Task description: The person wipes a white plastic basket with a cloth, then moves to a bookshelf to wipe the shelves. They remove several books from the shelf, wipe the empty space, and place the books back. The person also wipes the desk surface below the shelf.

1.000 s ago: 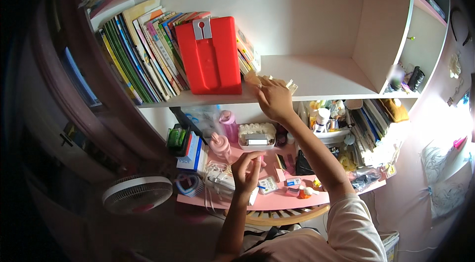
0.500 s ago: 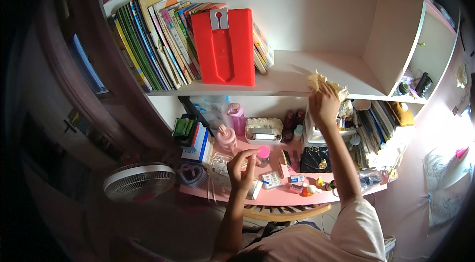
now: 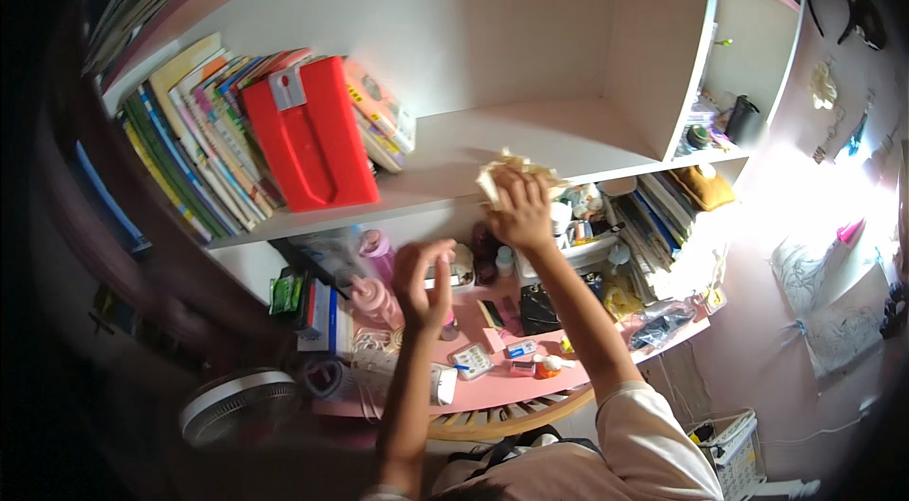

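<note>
My right hand [image 3: 520, 207] presses a crumpled pale cloth [image 3: 509, 170] against the front of the white shelf board [image 3: 559, 136]. My left hand [image 3: 422, 279] hovers lower, fingers loosely curled and holding nothing, above the pink desk [image 3: 492, 387] and close to a pink bottle [image 3: 379, 253]. A red box file [image 3: 311, 134] stands on the shelf to the left of the cloth, leaning against a row of books [image 3: 204, 136].
The pink desk carries small bottles, a calculator [image 3: 471, 361], boxes and a black pouch [image 3: 540, 310]. A white fan [image 3: 239, 404] sits at the lower left. More books [image 3: 663, 207] lie in the right cubby. A white basket [image 3: 729, 444] stands on the floor.
My right hand has slid the cloth along the shelf from beside the red box file toward the right, then slightly back. My left hand rose a little above the desk.
</note>
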A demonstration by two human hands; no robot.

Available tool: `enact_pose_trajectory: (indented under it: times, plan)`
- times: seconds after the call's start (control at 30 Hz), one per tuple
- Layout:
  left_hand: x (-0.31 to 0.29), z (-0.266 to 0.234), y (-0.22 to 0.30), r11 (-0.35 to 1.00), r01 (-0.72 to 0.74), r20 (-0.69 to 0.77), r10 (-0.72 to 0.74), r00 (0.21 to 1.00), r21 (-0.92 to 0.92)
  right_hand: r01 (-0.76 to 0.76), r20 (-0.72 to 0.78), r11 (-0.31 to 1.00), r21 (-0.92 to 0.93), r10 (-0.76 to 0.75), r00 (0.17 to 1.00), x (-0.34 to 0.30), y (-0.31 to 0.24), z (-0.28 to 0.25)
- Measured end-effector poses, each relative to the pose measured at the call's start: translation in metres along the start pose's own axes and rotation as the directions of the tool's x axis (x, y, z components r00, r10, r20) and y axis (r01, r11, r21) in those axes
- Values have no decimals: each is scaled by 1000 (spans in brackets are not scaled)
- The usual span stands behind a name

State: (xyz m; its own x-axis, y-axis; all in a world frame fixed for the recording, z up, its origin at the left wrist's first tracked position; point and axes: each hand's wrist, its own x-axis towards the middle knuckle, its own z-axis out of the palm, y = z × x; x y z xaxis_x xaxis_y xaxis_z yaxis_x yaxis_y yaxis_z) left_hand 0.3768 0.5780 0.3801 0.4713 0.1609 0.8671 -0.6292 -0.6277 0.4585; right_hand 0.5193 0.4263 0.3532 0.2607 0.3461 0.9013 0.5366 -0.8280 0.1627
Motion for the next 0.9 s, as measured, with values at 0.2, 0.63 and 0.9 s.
enact_pose_trajectory:
  times: [0.2, 0.63, 0.9]
  plan:
    - [50, 13, -36, 916, -268, 147, 233, 961, 299, -191, -44, 970, -152, 186, 982, -39, 138, -38]
    - [50, 32, -51, 831, -268, 200, 192, 961, 487, -345, 37, 902, 259, 348, 937, -29, 17, 17]
    - [49, 30, -57, 821, -262, 211, 176, 961, 508, 19, -65, 986, 165, -8, 998, 3, -11, -3]
